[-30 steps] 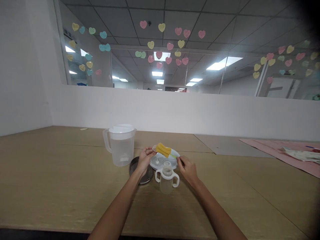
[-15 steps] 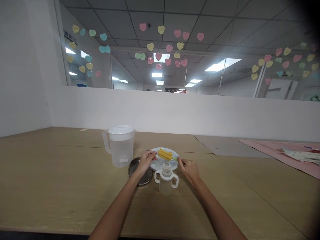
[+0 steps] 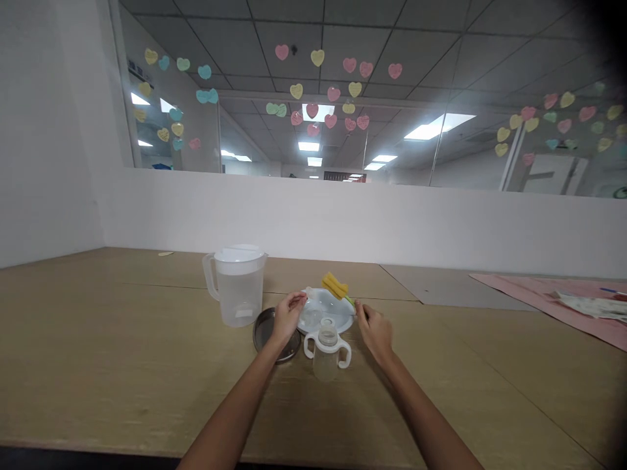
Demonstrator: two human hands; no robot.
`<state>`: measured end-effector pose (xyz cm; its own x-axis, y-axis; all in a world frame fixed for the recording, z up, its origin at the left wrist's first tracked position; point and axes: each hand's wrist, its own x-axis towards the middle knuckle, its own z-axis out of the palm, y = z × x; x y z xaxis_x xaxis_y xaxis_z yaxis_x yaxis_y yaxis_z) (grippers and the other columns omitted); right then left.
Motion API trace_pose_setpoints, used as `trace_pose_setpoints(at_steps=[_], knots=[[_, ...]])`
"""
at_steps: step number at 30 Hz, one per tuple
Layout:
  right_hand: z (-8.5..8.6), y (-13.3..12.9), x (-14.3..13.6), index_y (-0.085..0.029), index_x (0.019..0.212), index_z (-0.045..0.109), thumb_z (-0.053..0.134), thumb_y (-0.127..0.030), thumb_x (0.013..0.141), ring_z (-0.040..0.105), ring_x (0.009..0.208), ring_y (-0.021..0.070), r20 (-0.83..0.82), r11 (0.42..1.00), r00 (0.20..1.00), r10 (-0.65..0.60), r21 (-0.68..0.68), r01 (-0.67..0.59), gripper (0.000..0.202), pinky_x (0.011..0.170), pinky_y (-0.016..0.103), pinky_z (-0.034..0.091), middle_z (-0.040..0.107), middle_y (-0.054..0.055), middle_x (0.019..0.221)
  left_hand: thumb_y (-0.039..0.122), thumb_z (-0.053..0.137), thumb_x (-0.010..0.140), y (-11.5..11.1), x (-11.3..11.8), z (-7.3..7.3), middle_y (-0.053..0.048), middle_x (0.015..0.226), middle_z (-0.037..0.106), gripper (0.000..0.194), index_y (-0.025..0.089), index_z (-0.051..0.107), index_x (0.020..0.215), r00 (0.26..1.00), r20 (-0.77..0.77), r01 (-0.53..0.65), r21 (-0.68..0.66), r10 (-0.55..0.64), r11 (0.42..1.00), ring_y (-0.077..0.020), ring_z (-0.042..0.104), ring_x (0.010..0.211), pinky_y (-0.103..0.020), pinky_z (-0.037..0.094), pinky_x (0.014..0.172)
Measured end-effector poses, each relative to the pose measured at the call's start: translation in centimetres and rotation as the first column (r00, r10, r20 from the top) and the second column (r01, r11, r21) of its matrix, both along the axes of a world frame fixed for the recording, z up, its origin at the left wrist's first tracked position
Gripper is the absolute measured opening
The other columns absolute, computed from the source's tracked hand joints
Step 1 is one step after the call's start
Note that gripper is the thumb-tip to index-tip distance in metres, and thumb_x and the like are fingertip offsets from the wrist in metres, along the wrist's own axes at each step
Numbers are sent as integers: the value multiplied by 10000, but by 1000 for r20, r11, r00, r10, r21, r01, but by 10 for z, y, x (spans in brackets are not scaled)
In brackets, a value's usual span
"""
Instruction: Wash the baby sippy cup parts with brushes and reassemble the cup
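My right hand [image 3: 376, 328] is closed on the green handle of a yellow sponge bottle brush [image 3: 335, 286]. The brush head tilts up to the left, above the far rim of a white bowl [image 3: 347, 324]. My left hand [image 3: 289, 316] pinches a small translucent piece [image 3: 309, 292] at the bowl's left side; its exact kind is too small to make out. Inside the bowl lies a clear domed piece [image 3: 311, 318]. In front of the bowl, a clear baby bottle [image 3: 326, 362] stands upright and uncapped, with a white two-handled ring around its neck.
Beneath my left hand is a round dark metal tray [image 3: 264, 326], partly hidden. A lidded translucent pitcher [image 3: 240, 290] stands behind it to the left. At far right, a pink cloth [image 3: 514, 294] carries white items and a pen. A white wall with a window closes off the back.
The brush head has risen out of the bowl and shifted right, along with my right hand. My left hand has moved up slightly, and the small translucent piece now shows at its fingertips.
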<state>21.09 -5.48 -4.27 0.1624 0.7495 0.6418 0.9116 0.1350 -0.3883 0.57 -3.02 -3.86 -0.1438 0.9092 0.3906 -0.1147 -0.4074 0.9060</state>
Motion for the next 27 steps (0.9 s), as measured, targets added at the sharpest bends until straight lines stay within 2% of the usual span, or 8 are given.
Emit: trace_pose_setpoints(at_steps=[4,7,11,14,17,21,24,27], knots=[[-5,2,-2,-165,623,624,257,-463,867,521,537,115,59,991,994,92,92,-98,532,484,221,225,621,45,592,229,568,723,2,-1,3,-84,896,656,146,134,567,834,947,280,184,-75,-157,980,-140,619,804,-295,477,800],[-10,5,-3,-162,579,616,309,-446,858,532,552,106,182,968,969,169,153,-198,504,504,215,240,621,42,583,150,577,727,0,-1,9,-76,921,654,89,150,546,810,763,586,387,-76,-273,919,-136,621,859,-280,476,836],[-11,6,2,-165,525,607,378,-435,825,518,509,98,302,951,937,174,196,-240,465,510,220,247,599,36,522,134,474,795,1,-10,21,-60,920,651,79,151,551,790,627,736,401,-26,-254,916,-122,618,879,-278,488,833],[-9,7,7,-165,564,629,405,-421,797,536,535,111,271,956,948,166,192,-223,412,524,219,269,618,43,557,169,422,815,5,-22,23,-59,892,648,137,142,555,838,843,539,85,-129,-2,988,-84,625,782,-213,506,740],[-7,7,9,-175,749,660,394,-328,772,568,628,133,111,980,985,129,137,-143,308,538,215,293,659,41,708,249,441,788,9,-32,15,-60,860,640,201,132,530,925,942,196,-238,-180,272,954,-59,588,566,-166,468,527],[-6,10,9,-196,988,597,383,-247,714,554,633,146,-38,998,997,66,21,-65,351,531,218,299,631,13,721,258,478,722,11,-39,-2,-36,685,625,208,122,545,866,924,-108,-382,-192,368,904,-76,500,402,-192,374,422],[-8,13,8,-199,1014,574,400,-249,695,539,612,137,-95,995,991,95,16,-94,367,532,215,305,602,-4,702,173,527,658,12,-43,-12,-39,576,604,91,133,567,729,842,-377,-462,-137,386,876,-132,568,528,-226,404,548],[-9,13,6,-206,977,584,413,-256,701,540,625,133,-125,993,985,117,42,-112,328,550,216,318,609,-1,740,115,523,645,10,-45,-16,-89,645,622,80,141,568,705,718,-569,-528,-69,401,847,-195,603,742,-280,405,695]])
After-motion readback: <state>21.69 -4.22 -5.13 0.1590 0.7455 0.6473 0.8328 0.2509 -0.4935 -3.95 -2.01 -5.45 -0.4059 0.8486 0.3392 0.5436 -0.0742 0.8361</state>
